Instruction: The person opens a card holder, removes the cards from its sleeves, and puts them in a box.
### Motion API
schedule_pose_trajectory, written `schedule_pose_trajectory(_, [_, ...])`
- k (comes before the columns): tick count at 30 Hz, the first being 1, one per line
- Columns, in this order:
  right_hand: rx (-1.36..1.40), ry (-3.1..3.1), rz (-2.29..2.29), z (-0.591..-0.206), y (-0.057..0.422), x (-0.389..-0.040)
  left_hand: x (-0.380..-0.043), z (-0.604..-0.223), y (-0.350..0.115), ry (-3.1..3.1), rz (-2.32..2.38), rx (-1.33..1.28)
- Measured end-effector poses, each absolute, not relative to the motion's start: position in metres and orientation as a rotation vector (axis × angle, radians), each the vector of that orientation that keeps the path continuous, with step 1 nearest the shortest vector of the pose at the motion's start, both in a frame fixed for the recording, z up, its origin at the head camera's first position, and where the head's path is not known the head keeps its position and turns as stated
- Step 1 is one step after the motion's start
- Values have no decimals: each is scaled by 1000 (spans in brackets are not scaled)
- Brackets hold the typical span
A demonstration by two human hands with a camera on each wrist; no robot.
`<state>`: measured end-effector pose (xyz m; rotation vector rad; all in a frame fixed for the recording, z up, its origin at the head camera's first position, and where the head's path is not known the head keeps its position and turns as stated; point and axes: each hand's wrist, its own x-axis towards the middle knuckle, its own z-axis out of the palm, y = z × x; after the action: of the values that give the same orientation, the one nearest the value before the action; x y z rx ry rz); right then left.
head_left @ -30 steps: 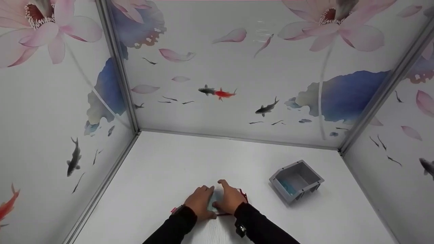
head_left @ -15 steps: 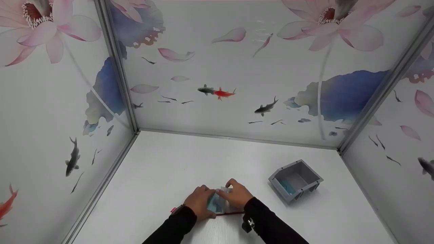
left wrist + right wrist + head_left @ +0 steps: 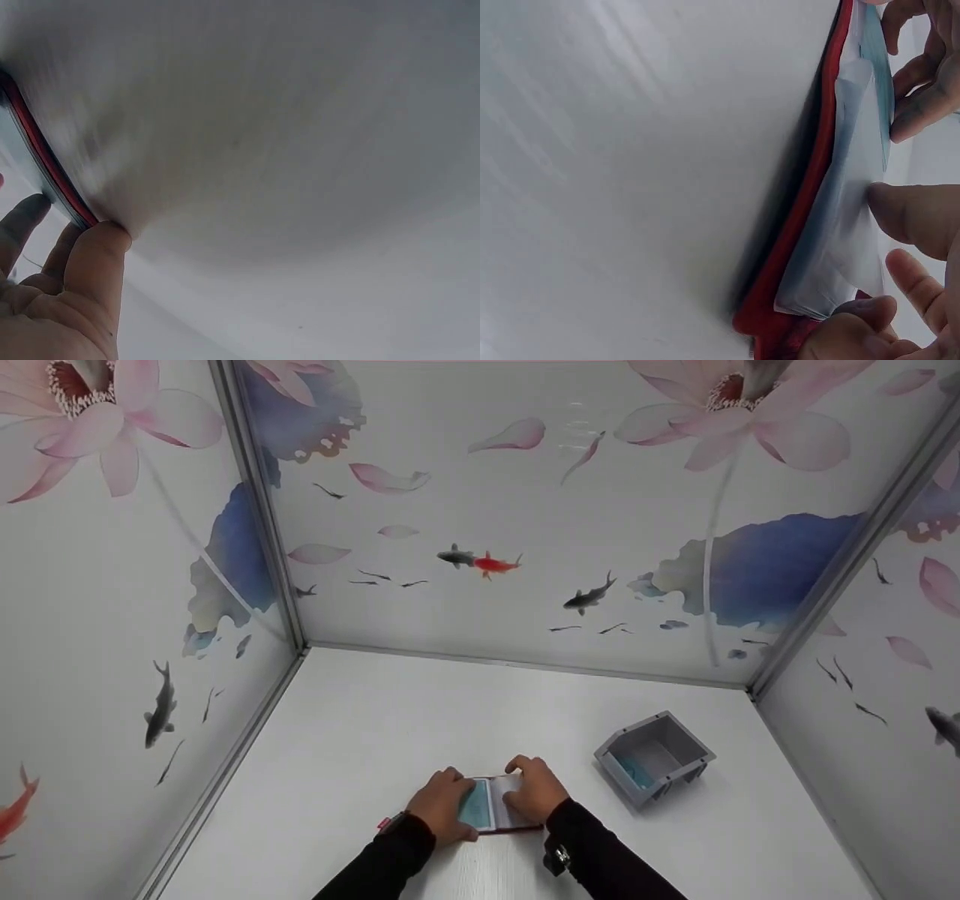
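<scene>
A small card holder (image 3: 502,831) with a red cover lies open on the white table in the head view. On its left side is a teal card (image 3: 474,808), and clear plastic sleeves (image 3: 840,240) lie to the right. My left hand (image 3: 440,808) holds the left side, thumb at the near edge and fingers over the page. The right wrist view shows those fingertips on the teal sheet. With its thumb on the clear sleeves, my right hand (image 3: 538,793) grips the right side, its other fingers curled by the red corner. That hand covers part of the right page.
A grey plastic bin (image 3: 667,742) stands to the right of the hands, with something teal (image 3: 635,774) inside. Printed panels in metal frames (image 3: 525,665) enclose the table at the back and both sides.
My right hand has moved right, turning clear sleeves over to that side. The teal card and the fold between the pages now show. The left hand has stayed in place.
</scene>
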<state>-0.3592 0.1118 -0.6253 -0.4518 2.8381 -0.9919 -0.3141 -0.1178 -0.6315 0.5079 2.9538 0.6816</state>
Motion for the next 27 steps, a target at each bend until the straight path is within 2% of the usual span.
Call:
schedule_pose_trajectory(10, [-517,2952,-867,-628,103,-360,-314,-631,-118,2944,666,496])
schedule_pose_trajectory(16, [-620,2713,-1103,-622,100,-360,-314,-631,-117,2940,690,498])
schedule_pose_trajectory(21, [-458,2493,-1349,-617,101,-357,-313,-631,-116,2933,714,482])
schedule_pose_trajectory(27, [-283,2434,-1360,-609,94,-356,-314,-634,-119,2957,692,526])
